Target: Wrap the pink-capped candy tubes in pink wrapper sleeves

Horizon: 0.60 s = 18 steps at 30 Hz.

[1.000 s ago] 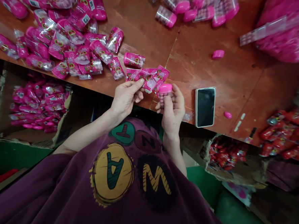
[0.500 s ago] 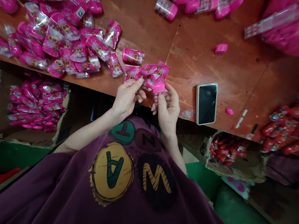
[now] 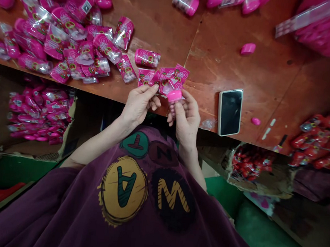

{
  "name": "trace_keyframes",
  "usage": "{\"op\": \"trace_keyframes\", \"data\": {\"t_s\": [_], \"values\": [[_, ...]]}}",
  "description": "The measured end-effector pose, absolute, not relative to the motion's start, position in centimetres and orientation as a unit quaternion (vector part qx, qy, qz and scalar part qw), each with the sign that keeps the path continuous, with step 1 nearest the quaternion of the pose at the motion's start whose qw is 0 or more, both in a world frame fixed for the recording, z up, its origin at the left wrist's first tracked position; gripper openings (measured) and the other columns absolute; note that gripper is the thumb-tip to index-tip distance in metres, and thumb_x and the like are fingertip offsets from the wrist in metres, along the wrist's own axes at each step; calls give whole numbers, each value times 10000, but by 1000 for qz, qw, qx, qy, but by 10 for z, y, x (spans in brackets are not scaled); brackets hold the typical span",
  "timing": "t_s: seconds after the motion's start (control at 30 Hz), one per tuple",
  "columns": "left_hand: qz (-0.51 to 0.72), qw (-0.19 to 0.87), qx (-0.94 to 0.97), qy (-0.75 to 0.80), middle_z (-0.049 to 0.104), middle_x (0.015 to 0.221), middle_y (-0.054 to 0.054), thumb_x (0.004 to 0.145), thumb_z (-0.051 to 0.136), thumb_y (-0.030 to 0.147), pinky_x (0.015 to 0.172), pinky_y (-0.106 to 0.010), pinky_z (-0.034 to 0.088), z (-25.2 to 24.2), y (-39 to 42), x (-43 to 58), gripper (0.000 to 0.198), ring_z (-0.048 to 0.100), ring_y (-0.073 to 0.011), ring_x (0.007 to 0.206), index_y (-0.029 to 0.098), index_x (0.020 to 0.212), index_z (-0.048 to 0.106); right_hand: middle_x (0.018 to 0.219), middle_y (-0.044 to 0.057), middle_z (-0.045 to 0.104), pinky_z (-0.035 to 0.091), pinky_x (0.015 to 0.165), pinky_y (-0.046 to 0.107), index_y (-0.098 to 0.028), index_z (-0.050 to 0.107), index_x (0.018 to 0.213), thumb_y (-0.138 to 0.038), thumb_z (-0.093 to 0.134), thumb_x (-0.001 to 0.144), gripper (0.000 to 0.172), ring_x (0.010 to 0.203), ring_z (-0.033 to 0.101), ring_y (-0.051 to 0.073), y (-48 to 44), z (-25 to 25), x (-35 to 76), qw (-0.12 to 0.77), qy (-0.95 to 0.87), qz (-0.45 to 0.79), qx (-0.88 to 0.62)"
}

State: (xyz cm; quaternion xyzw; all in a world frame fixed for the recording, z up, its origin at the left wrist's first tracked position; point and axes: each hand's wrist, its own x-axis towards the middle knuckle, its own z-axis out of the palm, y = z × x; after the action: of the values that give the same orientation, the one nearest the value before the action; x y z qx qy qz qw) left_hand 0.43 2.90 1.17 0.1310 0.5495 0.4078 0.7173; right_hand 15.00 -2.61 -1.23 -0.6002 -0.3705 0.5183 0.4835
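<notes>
Sitting below the table edge at far left, a cardboard box point(image 3: 0, 121) holds a load of pink packets, within arm's reach of the worktop, which probably explains its spot. Above it, a heap of wrapped jars point(image 3: 66, 39) sprawls over the left of the wooden table point(image 3: 213, 63), seemingly kept to that side so the middle stays workable. One sleeved jar point(image 3: 147, 58) lies on its side at the heap's right. Next, the left hand point(image 3: 139, 103) has thumb and forefinger closed at the near edge of some printed sleeves point(image 3: 173, 77), apparently pinching the thin film to steady it. The right hand point(image 3: 188, 119) grips a capped jar point(image 3: 174, 100) of pink beads by its clear body, cap up and away from the palm, likely leaving that end free; it is right beside the sleeves. Unsleeved jars point(image 3: 185, 2) lie at the far edge, perhaps as a supply within a stretch. Further right, a phone point(image 3: 229, 112) rests face up, apart from the hands, and a loose cap point(image 3: 247, 49) sits beyond it. Red packets point(image 3: 315, 142) gather at far right, presumably to avoid mixing with the pink ones.
</notes>
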Motion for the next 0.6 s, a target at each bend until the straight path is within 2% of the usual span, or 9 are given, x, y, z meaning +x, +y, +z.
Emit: {"op": "trace_keyframes", "data": {"t_s": [0.07, 0.23, 0.4, 0.5, 0.6], "values": [[408, 721, 129, 545, 629, 543, 29, 940, 814, 340, 462, -180, 415, 11, 28, 4, 372, 550, -55, 429, 188, 696, 577, 921, -28, 673, 485, 420, 222, -384, 600, 1353, -635, 698, 936, 497, 574, 614, 94, -25, -15, 152, 491, -356, 527, -595], [396, 731, 128, 540, 658, 583, 17, 922, 832, 358, 439, -171, 400, 8, 27, 0, 335, 592, -62, 453, 181, 730, 621, 880, -19, 646, 525, 461, 271, -368, 583, 1345, -692, 669, 915, 545, 603, 615, 132, -18, -21, 162, 492, -332, 525, -610], [391, 740, 116, 534, 734, 705, -15, 927, 823, 378, 424, -171, 396, 3, 28, -3, 302, 601, -50, 466, 164, 789, 662, 776, -48, 563, 516, 487, 298, -336, 592, 1247, -729, 710, 859, 565, 546, 518, 125, -13, -16, 163, 492, -325, 556, -586], [400, 732, 117, 539, 697, 638, 2, 928, 822, 381, 423, -169, 393, 3, 26, 0, 321, 595, -54, 460, 171, 763, 644, 794, -44, 583, 582, 564, 325, -349, 574, 1258, -738, 664, 891, 542, 640, 631, 157, -14, -12, 157, 509, -327, 539, -586], [406, 715, 129, 555, 639, 550, 23, 937, 812, 387, 432, -165, 395, 6, 23, 4, 364, 570, -55, 438, 182, 714, 611, 901, -23, 639, 646, 689, 365, -375, 555, 1251, -701, 670, 900, 494, 851, 749, 200, -16, -10, 150, 552, -328, 498, -583]]}}
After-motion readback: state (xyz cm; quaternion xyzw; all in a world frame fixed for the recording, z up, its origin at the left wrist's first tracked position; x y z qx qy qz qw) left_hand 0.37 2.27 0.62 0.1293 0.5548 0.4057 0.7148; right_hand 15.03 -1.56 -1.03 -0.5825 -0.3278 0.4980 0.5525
